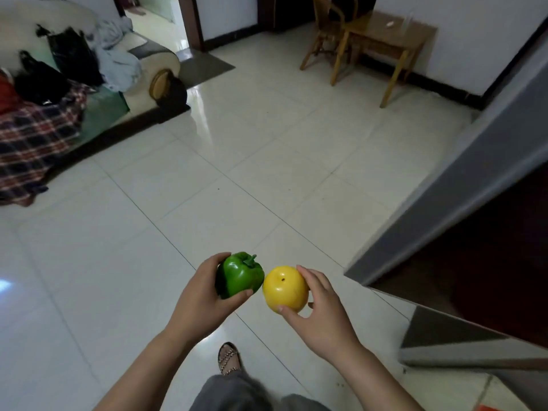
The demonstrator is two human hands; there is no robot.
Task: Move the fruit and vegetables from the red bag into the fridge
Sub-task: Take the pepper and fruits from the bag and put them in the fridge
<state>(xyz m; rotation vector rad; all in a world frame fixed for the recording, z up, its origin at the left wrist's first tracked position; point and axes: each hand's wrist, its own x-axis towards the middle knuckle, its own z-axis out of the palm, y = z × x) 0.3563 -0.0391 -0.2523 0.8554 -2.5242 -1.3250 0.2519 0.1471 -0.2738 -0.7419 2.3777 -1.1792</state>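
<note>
My left hand [204,295] grips a glossy green bell pepper [240,274], stem up, in front of me above the tiled floor. Right beside it my right hand [321,307] holds a round yellow fruit [284,287] between thumb and fingers. The two items nearly touch. A grey fridge [462,185] stands at the right with its side toward me; its inside is hidden. A bit of red [6,94] shows on the sofa at the far left edge; I cannot tell whether it is the red bag.
A sofa [142,84] with a plaid blanket, black bags and clothes stands at the left. A wooden table [385,37] and chair [326,31] stand at the back wall. Glossy white tiles cover the floor. My sandalled foot [228,358] is below my hands.
</note>
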